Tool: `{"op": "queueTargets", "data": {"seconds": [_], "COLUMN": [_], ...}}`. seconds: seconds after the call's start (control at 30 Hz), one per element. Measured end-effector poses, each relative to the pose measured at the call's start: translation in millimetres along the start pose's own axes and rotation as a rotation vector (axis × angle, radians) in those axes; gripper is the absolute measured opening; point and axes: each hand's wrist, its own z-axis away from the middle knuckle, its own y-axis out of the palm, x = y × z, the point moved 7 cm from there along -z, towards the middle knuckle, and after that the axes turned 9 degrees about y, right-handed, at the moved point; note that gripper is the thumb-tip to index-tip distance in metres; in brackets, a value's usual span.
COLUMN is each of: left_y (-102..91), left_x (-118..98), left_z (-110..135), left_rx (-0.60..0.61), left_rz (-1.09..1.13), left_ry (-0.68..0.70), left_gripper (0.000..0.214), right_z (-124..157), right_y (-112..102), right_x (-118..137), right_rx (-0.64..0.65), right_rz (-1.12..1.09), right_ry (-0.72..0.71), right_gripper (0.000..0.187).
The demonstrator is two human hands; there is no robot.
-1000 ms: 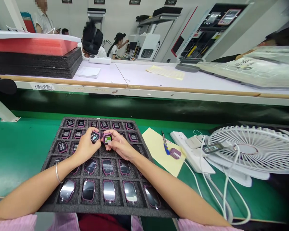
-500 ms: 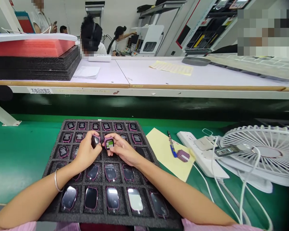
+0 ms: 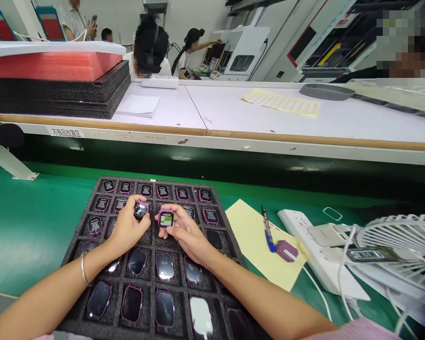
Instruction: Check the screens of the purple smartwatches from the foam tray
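My left hand (image 3: 128, 229) pinches a dark-faced smartwatch body (image 3: 140, 210) with a purple rim, its glossy face catching the light. Beside it, my right hand (image 3: 188, 236) grips a second purple smartwatch body (image 3: 166, 218), upright, with a green and white pattern lit on its screen. The two watches are close but apart. Both hands are above a black foam tray (image 3: 149, 302) divided into compartments. Watches in its far rows show lines of white text, while nearer ones, such as a dark watch (image 3: 165, 307), have blank screens. My forearms hide part of the tray.
Right of the tray lie a yellow sheet (image 3: 250, 245), a marker pen (image 3: 268, 230), a purple block with a cable (image 3: 286, 250), a white power strip (image 3: 318, 257) and a white fan (image 3: 403, 241). A raised shelf (image 3: 219, 111) runs behind, bearing stacked foam (image 3: 56, 94). People are beyond it.
The camera view has turned, so the scene sits further right. The watch in my left hand has tilted slightly, its face catching more light. Both hands keep hold of their watches.
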Motion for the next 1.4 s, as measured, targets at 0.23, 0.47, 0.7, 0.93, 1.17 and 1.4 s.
{"op": "queueTargets", "data": {"seconds": [0.23, 0.47, 0.7, 0.93, 1.17, 1.4], "left_y": [0.8, 2.7, 10.2, 5.8, 1.0, -3.2], "left_x": [-7.6, -16.9, -8.7, -7.7, -13.3, -22.7], "left_z": [3.3, 9.6, 7.4, 6.2, 10.1, 12.1], "left_rx": [0.03, 0.124, 0.16, 0.087, 0.006, -0.002], "left_rz": [-0.03, 0.086, 0.142, 0.054, 0.033, 0.013], "left_ry": [0.019, 0.016, 0.011, 0.081, 0.121, 0.134], "left_gripper": [0.03, 0.034, 0.032, 0.032, 0.033, 0.033], "right_z": [-0.7, -10.3, -13.8, -12.6, -4.7, 0.5], "right_y": [3.9, -7.9, -12.4, -6.7, 4.8, 4.0], "right_x": [4.7, 11.9, 12.0, 11.8, 13.9, 23.0], "right_rx": [0.079, 0.097, 0.034, 0.084, 0.208, 0.244], "right_rz": [0.093, -0.103, -0.079, -0.034, 0.033, 0.025], "right_ry": [-0.077, -0.026, -0.04, -0.058, -0.05, -0.052], "right_gripper": [0.041, 0.046, 0.049, 0.049, 0.046, 0.044]}}
